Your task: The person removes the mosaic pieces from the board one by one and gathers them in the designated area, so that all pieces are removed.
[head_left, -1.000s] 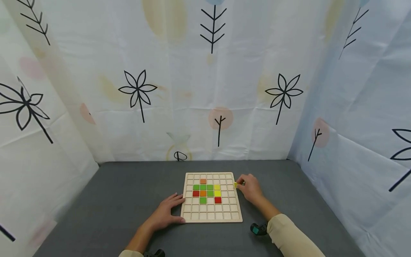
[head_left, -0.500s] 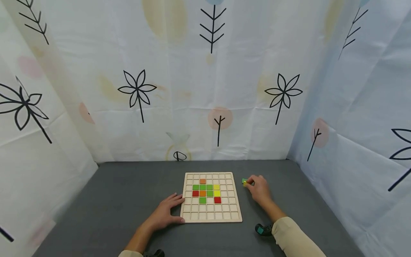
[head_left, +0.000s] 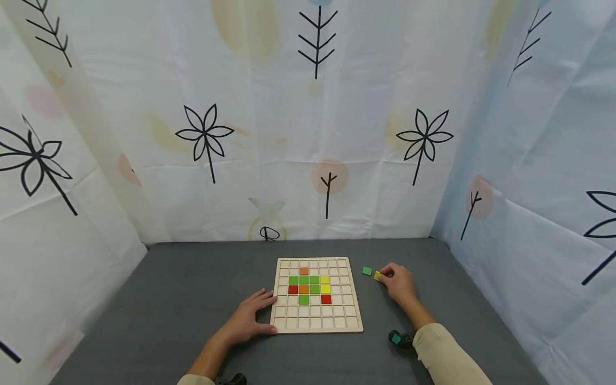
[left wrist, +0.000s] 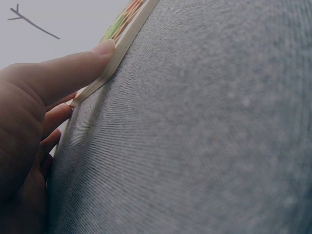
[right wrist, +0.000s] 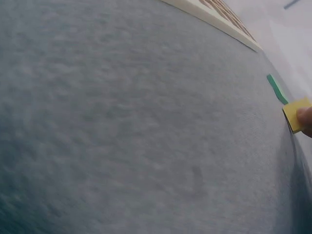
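Note:
A wooden grid board (head_left: pixel 317 324) lies on the table, with several green, red, orange and yellow square tiles in its upper and middle cells. My left hand (head_left: pixel 245 318) rests at the board's left side, thumb at the near corner and fingers spread along the edge. In the left wrist view the thumb (left wrist: pixel 78 70) touches the board's rim. Right of the board, my right hand (head_left: pixel 398 283) pinches a yellow tile (head_left: pixel 377 276) by its edge. The right wrist view shows this yellow tile (right wrist: pixel 295 115) tilted, just above or at the table. A loose green tile (head_left: pixel 367 271) lies close by.
The grey table (head_left: pixel 192 278) is bounded by white patterned cloth (head_left: pixel 269 187) at the back and sides. Dark wrist devices (head_left: pixel 400 339) sit at both sleeves.
My right hand has moved right, away from the board, carrying the yellow tile. The green tile beside it has come into plain view. My left hand has stayed at the board's left edge.

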The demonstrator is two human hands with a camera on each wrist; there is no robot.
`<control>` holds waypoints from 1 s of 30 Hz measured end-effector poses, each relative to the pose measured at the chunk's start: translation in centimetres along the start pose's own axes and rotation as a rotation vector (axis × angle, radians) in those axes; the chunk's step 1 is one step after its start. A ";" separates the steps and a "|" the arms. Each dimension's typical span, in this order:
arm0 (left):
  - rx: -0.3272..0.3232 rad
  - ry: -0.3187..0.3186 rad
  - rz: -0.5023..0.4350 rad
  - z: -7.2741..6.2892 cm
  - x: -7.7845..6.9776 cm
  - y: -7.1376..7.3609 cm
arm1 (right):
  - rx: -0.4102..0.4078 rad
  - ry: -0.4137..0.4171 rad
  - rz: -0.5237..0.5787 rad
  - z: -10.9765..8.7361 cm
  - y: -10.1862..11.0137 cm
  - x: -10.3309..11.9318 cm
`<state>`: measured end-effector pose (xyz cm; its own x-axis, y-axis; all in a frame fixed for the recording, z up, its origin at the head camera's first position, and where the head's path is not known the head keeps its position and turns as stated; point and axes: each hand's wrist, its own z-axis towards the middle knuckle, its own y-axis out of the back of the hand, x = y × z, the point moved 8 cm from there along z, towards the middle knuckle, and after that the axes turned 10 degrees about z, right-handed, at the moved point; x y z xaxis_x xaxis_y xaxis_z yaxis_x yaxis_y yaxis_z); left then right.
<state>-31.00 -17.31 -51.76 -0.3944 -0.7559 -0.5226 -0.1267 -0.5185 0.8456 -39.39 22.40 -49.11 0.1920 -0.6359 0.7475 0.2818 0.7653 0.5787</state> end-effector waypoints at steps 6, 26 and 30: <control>0.001 -0.004 -0.001 0.0 -0.1 0.2 | 0.056 0.022 -0.026 0.6 -0.1 -0.1; -0.003 -0.006 0.007 -0.1 -0.1 0.0 | 0.179 0.062 -0.100 1.6 -0.7 -0.3; -0.004 -0.001 0.004 -0.1 0.0 -0.1 | 0.171 0.067 -0.078 1.5 -0.7 -0.3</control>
<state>-30.87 -17.33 -51.82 -0.3955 -0.7579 -0.5189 -0.1210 -0.5170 0.8474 -41.10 22.19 -49.25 0.2395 -0.6948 0.6781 0.1351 0.7155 0.6854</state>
